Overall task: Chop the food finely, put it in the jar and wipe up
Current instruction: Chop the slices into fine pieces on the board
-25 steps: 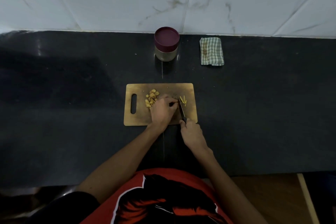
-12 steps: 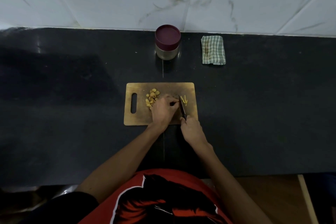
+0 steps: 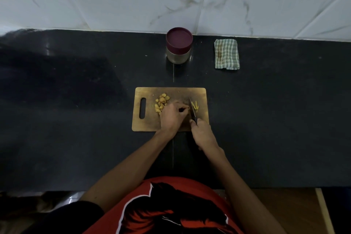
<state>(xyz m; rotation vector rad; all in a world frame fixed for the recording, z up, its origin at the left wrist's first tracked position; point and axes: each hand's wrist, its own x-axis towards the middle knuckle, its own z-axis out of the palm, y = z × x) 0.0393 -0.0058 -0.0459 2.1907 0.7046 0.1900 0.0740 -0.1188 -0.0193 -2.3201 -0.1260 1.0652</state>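
Right hand (image 3: 204, 132) grips the knife (image 3: 192, 108); left hand (image 3: 171, 115) fingers apparently pinch food on the board (image 3: 148, 123).

— Where's the food?

— On the board (image 3: 148, 121), a wooden one with a handle slot at its left end, lying flat on the dark surface (image 3: 76, 138). A heap of yellow chunks (image 3: 161, 103) sits left of centre; a few thin yellow strips (image 3: 195, 106) lie to the right, just beside the knife (image 3: 192, 108).

— And the knife?

— Blade tip pointing away, edge down on the board (handle hidden in the grip).

— The jar?

— The jar (image 3: 178, 48) stands upright at the wall, maroon lid on. Right of it lies the cloth (image 3: 226, 54), checked green and white, folded, well apart from the board.
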